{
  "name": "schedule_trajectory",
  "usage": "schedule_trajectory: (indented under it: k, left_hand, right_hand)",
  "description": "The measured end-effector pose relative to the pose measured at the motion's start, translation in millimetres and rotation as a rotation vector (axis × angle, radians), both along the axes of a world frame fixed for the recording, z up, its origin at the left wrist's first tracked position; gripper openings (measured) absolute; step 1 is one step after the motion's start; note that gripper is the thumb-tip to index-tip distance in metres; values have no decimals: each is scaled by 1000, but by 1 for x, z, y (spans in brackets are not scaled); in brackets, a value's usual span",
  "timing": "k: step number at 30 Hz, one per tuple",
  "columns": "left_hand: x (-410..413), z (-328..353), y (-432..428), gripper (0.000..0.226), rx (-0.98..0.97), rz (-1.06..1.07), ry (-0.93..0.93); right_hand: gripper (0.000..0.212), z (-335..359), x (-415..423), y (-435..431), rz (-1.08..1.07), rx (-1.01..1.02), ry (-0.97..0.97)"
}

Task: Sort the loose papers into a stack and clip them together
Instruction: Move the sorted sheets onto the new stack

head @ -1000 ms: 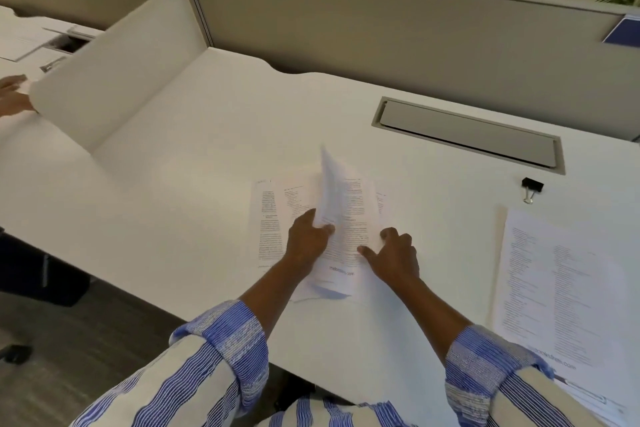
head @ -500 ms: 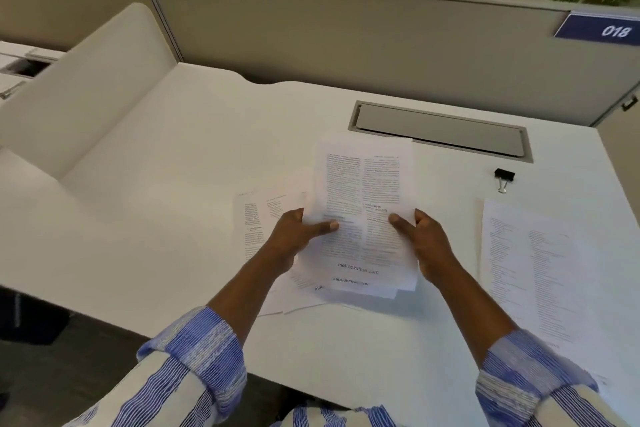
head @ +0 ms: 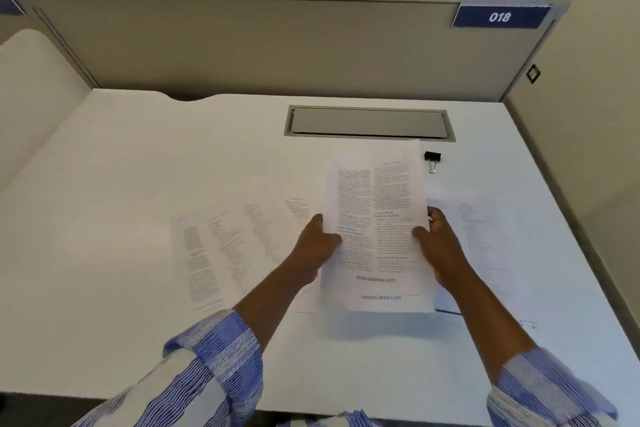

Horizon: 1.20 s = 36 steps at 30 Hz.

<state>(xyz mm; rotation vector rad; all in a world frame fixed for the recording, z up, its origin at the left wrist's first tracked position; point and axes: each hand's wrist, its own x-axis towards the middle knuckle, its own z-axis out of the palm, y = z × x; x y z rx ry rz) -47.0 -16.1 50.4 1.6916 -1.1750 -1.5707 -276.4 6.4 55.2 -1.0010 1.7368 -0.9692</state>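
Both hands gripped a small bundle of printed sheets (head: 375, 218), lifted off the desk (head: 104, 184) and tilted toward the face: the left hand (head: 313, 250) pinched the left edge with its thumb on the front, and the right hand (head: 438, 246) pinched the right edge the same way. Holding the two long edges this way probably served to square the pages, since two lines of footer text showed one above the other at the bottom, so the sheets were not yet flush. More loose papers (head: 221, 250) lay flat and fanned out on the desk to the left of the bundle, overlapping one another, and another sheet or sheets (head: 478, 236) lay to the right, partly hidden behind the right hand. The binder clip (head: 432, 159) sat on the desk just beyond the bundle's upper right corner, near the grey cable-tray lid (head: 369, 122), untouched and apart from every page. The near strip of desk between the bundle's lower edge and the desk's front edge looked bare, giving room to tap the bundle down. The partition (head: 242, 45) closed off the far side, and a side panel (head: 571, 149) bounded the right, so reaching the clip meant passing over the right-hand sheets.
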Motion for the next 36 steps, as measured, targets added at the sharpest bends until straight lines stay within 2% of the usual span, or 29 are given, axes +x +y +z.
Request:
schedule_trajectory:
  k: [4, 9, 13, 17, 23, 28, 36]
  left_hand:
    - [-62, -3, 10, 30, 82, -92, 59]
    - [-124, -3, 22, 50, 188, -301, 101]
    - [-153, -7, 25, 61, 194, -351, 59]
    - [-167, -7, 27, 71, 169, -410, -62]
    - [-177, -15, 28, 67, 128, -396, -92]
    - [-171, -18, 26, 90, 114, -344, -126]
    - [-128, -27, 21, 74, 64, -211, -220]
  right_hand:
    - [41, 1, -50, 18, -103, 48, 180]
    - [38, -5, -110, 35, -191, 74, 331]
    - [38, -20, -141, 39, -249, 120, 411]
    - [41, -35, -156, 37, -264, 171, 506]
    - [58, -51, -161, 35, -284, 345, 658]
    - [55, -57, -151, 28, -227, 316, 644]
    - [53, -66, -115, 16, -142, 252, 610]
